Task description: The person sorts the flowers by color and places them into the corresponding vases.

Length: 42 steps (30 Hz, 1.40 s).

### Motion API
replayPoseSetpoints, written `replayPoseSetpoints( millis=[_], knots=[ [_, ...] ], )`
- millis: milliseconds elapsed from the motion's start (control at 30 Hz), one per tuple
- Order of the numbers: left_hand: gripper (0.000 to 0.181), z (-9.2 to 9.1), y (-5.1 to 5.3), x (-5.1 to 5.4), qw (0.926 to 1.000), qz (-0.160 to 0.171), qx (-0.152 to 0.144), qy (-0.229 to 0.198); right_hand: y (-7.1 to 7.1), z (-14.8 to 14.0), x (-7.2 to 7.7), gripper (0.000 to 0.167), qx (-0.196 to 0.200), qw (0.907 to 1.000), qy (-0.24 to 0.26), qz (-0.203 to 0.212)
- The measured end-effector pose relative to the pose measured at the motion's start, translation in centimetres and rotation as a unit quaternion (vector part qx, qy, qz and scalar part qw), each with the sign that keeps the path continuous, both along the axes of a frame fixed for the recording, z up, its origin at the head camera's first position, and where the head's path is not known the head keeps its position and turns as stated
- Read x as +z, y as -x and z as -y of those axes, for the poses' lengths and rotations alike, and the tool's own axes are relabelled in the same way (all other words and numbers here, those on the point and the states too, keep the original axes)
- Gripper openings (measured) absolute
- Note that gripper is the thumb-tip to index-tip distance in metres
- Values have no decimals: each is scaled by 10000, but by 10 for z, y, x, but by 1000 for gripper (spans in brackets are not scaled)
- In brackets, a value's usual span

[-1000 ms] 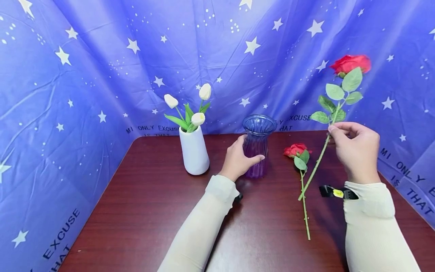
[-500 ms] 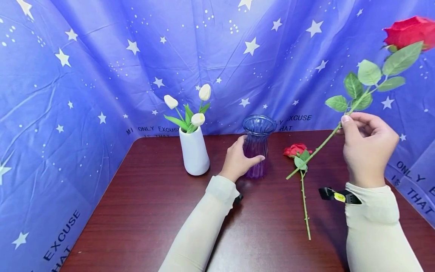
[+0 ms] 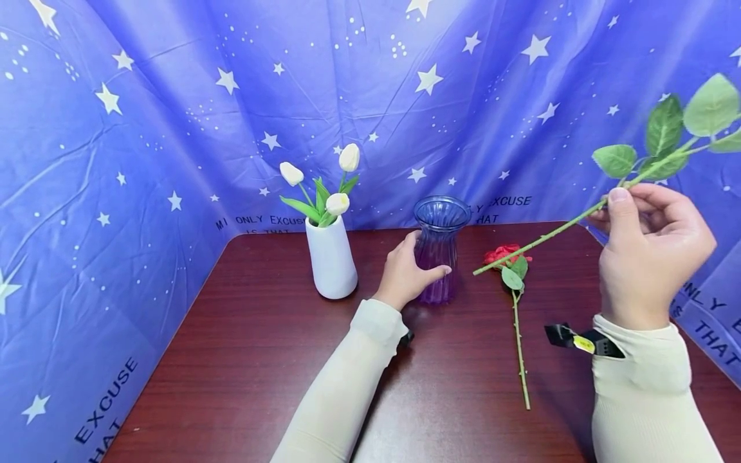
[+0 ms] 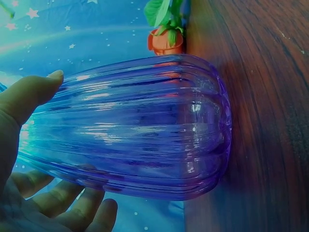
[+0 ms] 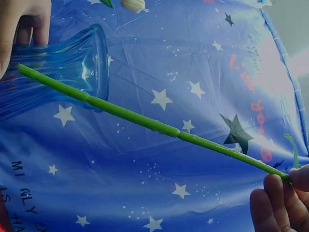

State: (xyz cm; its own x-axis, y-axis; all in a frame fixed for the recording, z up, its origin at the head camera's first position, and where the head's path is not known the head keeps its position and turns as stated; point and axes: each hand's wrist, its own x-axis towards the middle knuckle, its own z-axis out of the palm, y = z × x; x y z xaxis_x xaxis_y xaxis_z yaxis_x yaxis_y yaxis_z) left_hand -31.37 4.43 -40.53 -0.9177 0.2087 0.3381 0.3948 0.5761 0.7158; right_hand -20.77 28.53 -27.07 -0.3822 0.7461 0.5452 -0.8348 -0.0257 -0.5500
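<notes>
My left hand (image 3: 408, 270) holds a blue-purple ribbed glass vase (image 3: 437, 241) that stands upright on the table. In the left wrist view, the thumb lies on one side of the glass vase (image 4: 135, 130) and the fingers on the other. Thumb and fingers of my right hand (image 3: 654, 251) pinch the green stem of a rose (image 3: 544, 239) below its leaves. It slants in the air, bare end down toward the vase, its bloom outside the head view. A second red rose (image 3: 512, 257) lies on the table, its bloom partly behind the held stem.
Left of the glass vase, a white vase (image 3: 331, 260) stands with several white tulips (image 3: 338, 204) in it. The dark red wooden table (image 3: 249, 360) ends at a blue star-printed curtain (image 3: 370, 96) behind and at both sides.
My right hand has moved to the right, tilting the rose so its bloom left the head view and its stem end swung up and left. The left hand and the glass vase stay put.
</notes>
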Motion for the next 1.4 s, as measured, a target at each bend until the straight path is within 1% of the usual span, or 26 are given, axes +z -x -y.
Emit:
replayPoseSetpoints(
  millis=[100, 433, 600, 800, 1067, 1100, 1233, 1300, 1333, 1400],
  knots=[
    [91, 0, -1, 1, 10000, 5, 1, 3, -1, 1, 1, 20, -82, 9999, -19, -128],
    [91, 1, -2, 2, 10000, 46, 0, 34, -9, 11, 9, 24, -28, 9981, 305, -531],
    [90, 1, -2, 2, 10000, 33, -25, 19, -12, 16, 12, 23, 18, 9970, 457, -627],
    [92, 1, -1, 1, 10000, 66, -13, 39, -14, 20, 13, 21, 43, 9965, 490, -672],
    [92, 1, -1, 1, 10000, 10, -2, 62, -17, 22, 16, 28, 70, 9941, 726, -804],
    [92, 1, -1, 1, 10000, -4, 1, 74, -17, 23, 15, 27, 9, 9948, 626, -799],
    [92, 1, 0, 1, 9999, -19, 9, 105, -14, 27, 11, 28, 91, 9953, 490, -834],
    [92, 1, 0, 0, 9999, -1, 2, 103, -12, 30, 9, 28, 60, 9965, 297, -785],
    [92, 1, 0, 0, 9999, 10, -2, 100, -11, 31, 8, 30, 135, 9963, 323, -786],
    [93, 1, 0, 0, 10000, 27, -13, 86, -9, 33, 5, 31, 162, 9969, 205, -747]
  ],
)
